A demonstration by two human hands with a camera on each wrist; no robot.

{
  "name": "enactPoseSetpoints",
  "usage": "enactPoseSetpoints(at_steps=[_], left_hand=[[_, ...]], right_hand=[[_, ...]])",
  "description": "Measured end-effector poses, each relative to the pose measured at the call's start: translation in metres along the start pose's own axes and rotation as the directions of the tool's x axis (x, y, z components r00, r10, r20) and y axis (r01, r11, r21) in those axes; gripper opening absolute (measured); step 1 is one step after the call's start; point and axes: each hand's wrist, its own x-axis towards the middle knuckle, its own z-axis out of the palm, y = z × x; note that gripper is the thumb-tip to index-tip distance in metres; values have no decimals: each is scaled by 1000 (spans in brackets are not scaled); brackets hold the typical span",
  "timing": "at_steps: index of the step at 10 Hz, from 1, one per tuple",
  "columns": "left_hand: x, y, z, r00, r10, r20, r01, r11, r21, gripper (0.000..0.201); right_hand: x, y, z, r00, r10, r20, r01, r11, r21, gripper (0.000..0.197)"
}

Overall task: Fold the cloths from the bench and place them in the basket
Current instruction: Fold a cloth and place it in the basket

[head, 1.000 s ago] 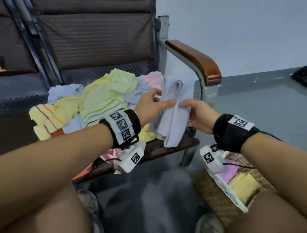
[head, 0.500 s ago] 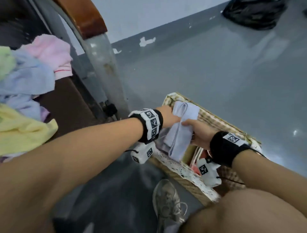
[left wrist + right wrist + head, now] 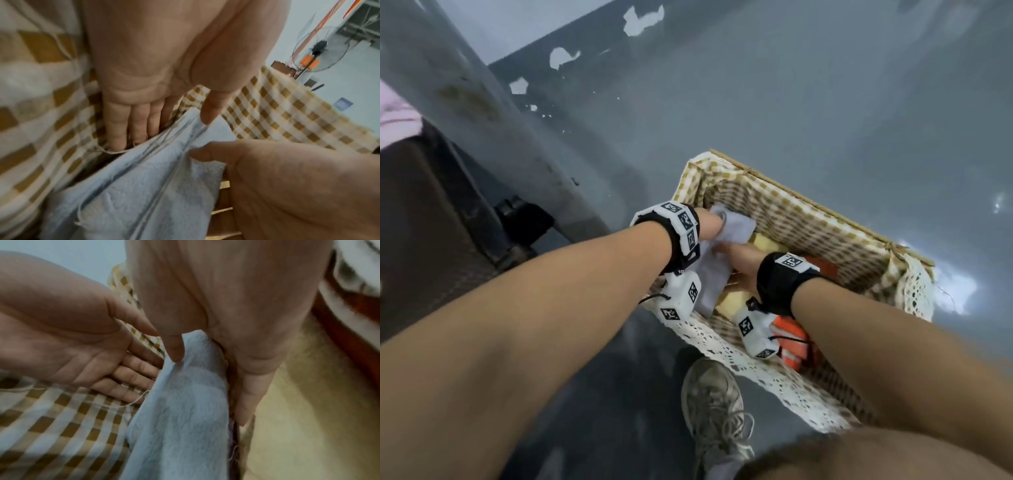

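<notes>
From your head camera, both your hands are down inside the basket [image 3: 825,219], which sits on the grey floor at about 3 o'clock from centre, lined with brown-and-white checked fabric and edged in white lace. Your left hand [image 3: 710,222] and right hand [image 3: 741,262] flank the folded pale blue cloth [image 3: 722,260], which stands on edge against the basket's wall at 9 o'clock. A yellow cloth [image 3: 732,301] lies just beside it toward 5 o'clock, and an orange cloth [image 3: 791,346] lies further toward 5 o'clock. Your shoe [image 3: 714,407] rests on the floor at 6 o'clock, and a pink cloth [image 3: 397,120] shows on the bench [image 3: 421,219] at 9 o'clock.

From your left wrist, your left hand [image 3: 156,68] has straight fingers [image 3: 117,129] slid down between the checked liner and the blue cloth [image 3: 144,186], with the thumb lying on the cloth's top edge. Your right hand [image 3: 298,186] is at 4 o'clock, its thumb on the cloth.

From your right wrist, your right hand [image 3: 236,321] has straight fingers [image 3: 246,395] pressed along the cloth's [image 3: 185,410] far side and the thumb touching its upper fold, so the cloth is lightly pinched. Your left hand [image 3: 72,337] lies flat and spread at 9 o'clock against the cloth. The yellow cloth [image 3: 308,418] is at 3 o'clock.
</notes>
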Motion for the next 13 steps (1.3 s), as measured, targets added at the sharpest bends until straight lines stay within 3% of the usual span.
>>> enactPoseSetpoints(at_steps=[1,3,4,5,6,7,9,10,11,12,13], left_hand=[[-19,5,-8,997,72,-7,-72,997,-5,37],[-84,15,-34,987,158,8,-155,975,-158,17],[-134,7,-67,961,241,-137,-264,945,-191,17],[-193,-22,-111,886,304,-351,-346,936,-62,17],[-250,-71,-153,820,272,-503,-325,946,-17,19],[-298,-129,-184,767,199,-610,-252,968,-1,23],[-378,-249,-194,709,35,-704,-119,990,-71,17],[-409,-303,-185,707,-40,-706,-60,992,-116,21],[-423,-348,-173,752,-125,-647,40,989,-144,33],[-420,-382,-163,797,-185,-575,185,981,-60,52],[-415,-408,-158,827,-239,-509,286,958,15,70]], right_hand=[[-6,-11,-11,1000,-2,-31,-2,991,-134,43],[-58,-54,-19,980,-192,-62,151,902,-404,37],[-99,-83,3,954,-298,36,279,834,-477,25],[-142,-116,42,902,-404,150,417,726,-547,21],[-185,-150,97,832,-476,284,549,630,-550,19],[-226,-170,164,752,-525,399,658,559,-505,21],[-272,-167,305,680,-405,611,732,335,-593,29],[-283,-153,364,642,-354,681,759,165,-630,26],[-280,-136,410,615,-378,692,756,35,-653,23],[-264,-117,436,584,-385,715,646,-313,-696,40],[-238,-96,444,617,-366,696,579,-388,-717,71]])
